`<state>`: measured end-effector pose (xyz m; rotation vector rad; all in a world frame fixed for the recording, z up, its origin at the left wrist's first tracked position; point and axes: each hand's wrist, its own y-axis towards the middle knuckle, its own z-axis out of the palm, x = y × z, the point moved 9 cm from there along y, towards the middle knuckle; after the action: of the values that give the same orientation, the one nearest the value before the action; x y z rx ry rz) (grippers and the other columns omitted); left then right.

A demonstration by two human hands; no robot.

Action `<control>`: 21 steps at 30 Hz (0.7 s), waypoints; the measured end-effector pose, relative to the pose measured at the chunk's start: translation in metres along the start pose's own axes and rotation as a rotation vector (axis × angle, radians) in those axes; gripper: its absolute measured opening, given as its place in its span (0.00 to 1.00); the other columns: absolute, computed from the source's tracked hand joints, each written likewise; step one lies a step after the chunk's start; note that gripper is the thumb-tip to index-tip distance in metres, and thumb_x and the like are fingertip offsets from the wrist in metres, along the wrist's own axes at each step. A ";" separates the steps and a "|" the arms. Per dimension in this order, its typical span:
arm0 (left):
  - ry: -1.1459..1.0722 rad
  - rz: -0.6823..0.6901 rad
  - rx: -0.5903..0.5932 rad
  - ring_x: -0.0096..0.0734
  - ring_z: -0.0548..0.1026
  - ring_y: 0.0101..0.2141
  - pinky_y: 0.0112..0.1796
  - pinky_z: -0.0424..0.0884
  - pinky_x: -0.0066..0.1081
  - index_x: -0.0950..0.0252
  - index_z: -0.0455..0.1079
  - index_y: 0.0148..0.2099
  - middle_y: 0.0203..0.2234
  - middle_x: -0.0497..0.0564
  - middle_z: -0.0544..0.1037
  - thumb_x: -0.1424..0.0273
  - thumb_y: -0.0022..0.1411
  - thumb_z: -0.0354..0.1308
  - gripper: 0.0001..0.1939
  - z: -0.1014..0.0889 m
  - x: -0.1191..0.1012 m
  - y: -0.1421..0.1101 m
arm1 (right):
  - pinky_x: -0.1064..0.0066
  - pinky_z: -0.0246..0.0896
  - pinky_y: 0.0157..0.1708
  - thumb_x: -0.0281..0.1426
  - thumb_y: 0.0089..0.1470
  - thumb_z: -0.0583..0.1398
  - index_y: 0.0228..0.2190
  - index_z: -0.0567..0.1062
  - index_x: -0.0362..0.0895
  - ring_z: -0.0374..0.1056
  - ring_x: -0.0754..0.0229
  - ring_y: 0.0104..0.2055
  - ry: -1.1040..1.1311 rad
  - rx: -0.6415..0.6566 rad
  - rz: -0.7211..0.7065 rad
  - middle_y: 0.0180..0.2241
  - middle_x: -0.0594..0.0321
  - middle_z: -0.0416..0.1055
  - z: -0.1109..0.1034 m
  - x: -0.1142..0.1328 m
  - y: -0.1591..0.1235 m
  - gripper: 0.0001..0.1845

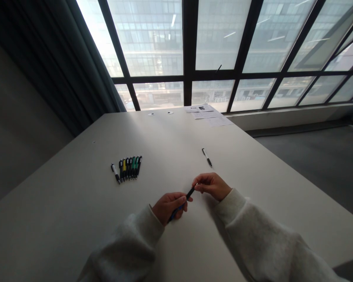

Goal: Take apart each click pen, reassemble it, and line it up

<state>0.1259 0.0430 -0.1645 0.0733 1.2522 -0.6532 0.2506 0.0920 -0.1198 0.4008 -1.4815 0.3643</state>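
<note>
Both hands (167,207) (212,186) — on one blue-and-black pen (190,192).

Worn: off-white fleecy long-sleeved top. Left sleeve (123,250) and right sleeve (261,235) thick, soft-textured, bulky at the wrists. Left hand (167,207) and right hand (213,186) bare.

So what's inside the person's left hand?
A blue and black pen sits in the left hand. Its blue part shows below the hand, and its black end reaches the right hand. The hand covers the middle, so that part can't be seen.
</note>
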 end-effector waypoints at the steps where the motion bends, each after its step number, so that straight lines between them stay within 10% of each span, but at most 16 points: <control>1: 0.009 -0.005 0.001 0.15 0.60 0.12 0.16 0.50 0.24 0.72 0.75 0.38 0.19 0.47 0.71 0.54 0.48 0.67 0.25 0.000 0.000 0.000 | 0.73 0.51 0.23 0.40 0.41 0.70 0.29 0.78 0.39 0.57 0.68 0.21 -0.014 0.010 0.006 0.17 0.69 0.65 0.000 -0.001 0.000 0.18; 10: 0.121 0.041 -0.023 0.16 0.61 0.13 0.17 0.52 0.25 0.72 0.76 0.38 0.19 0.48 0.72 0.52 0.49 0.66 0.26 0.004 -0.010 0.000 | 0.72 0.38 0.16 0.49 0.55 0.58 0.10 0.60 0.43 0.45 0.71 0.15 -0.325 -0.020 0.018 0.10 0.71 0.53 0.006 -0.002 -0.006 0.32; 17: 0.121 0.051 -0.007 0.17 0.61 0.14 0.17 0.52 0.24 0.72 0.76 0.38 0.20 0.48 0.72 0.52 0.49 0.65 0.26 0.005 -0.009 0.000 | 0.75 0.50 0.18 0.47 0.48 0.64 0.29 0.71 0.42 0.57 0.68 0.19 -0.050 -0.058 -0.041 0.20 0.68 0.65 0.000 0.006 -0.004 0.20; 21: 0.146 0.041 0.002 0.17 0.62 0.14 0.17 0.53 0.24 0.72 0.75 0.38 0.20 0.48 0.72 0.52 0.49 0.65 0.26 0.007 -0.009 -0.001 | 0.75 0.49 0.18 0.47 0.47 0.65 0.23 0.68 0.42 0.55 0.68 0.18 -0.123 -0.086 -0.035 0.18 0.69 0.63 -0.002 0.004 -0.004 0.21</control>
<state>0.1300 0.0435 -0.1542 0.1504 1.3872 -0.6226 0.2551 0.0893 -0.1157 0.3846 -1.6019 0.2508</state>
